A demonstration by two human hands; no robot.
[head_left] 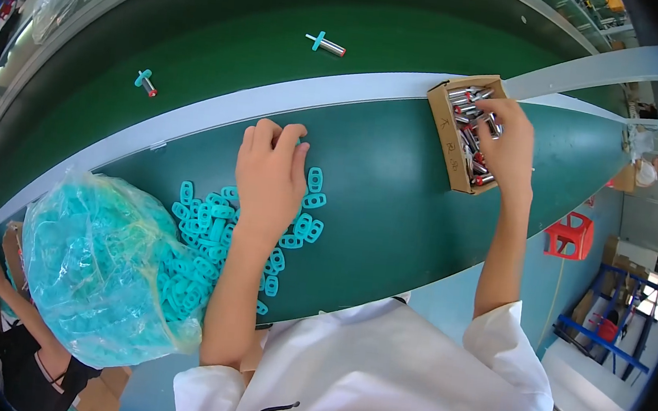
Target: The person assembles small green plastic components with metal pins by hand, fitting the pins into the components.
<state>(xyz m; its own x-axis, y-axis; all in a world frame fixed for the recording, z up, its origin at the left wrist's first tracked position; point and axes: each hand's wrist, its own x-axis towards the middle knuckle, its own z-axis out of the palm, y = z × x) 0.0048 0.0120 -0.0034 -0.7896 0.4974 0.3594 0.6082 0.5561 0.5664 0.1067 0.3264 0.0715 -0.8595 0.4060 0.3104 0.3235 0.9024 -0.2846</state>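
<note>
Teal plastic pieces [203, 213], small flat oblongs with rounded ends and holes through them, lay heaped in the head view on the green desk [392, 211], toward its left end. More filled a clear plastic bag [90, 262] at that end, its film thin, shiny and creased. The left hand [273, 172] hung over the heap's far side, fingers curled downward; a speck of teal showed near the fingertips, but I could not tell whether they were gripping a piece.

At the desk's far edge, right of its middle, the right hand [509, 147] reached into an open cardboard box [447, 149]. Its fingers bent over metal cylinders [470, 137] inside, though I could not tell whether they had closed on one. Smooth, bright and red at one end, the cylinders looked rigid, rather slippery and probably weighty for their size; a pinch around the middle of the barrel seemed the surest hold. The teal pieces seemed light and fairly stiff, best taken by their long outer sides.

Past the pale, smooth rail [219, 108] along the far edge, two joined parts [332, 46] [149, 87], each a cylinder with a teal piece across it, lay apart on a dark green belt [233, 54].
</note>
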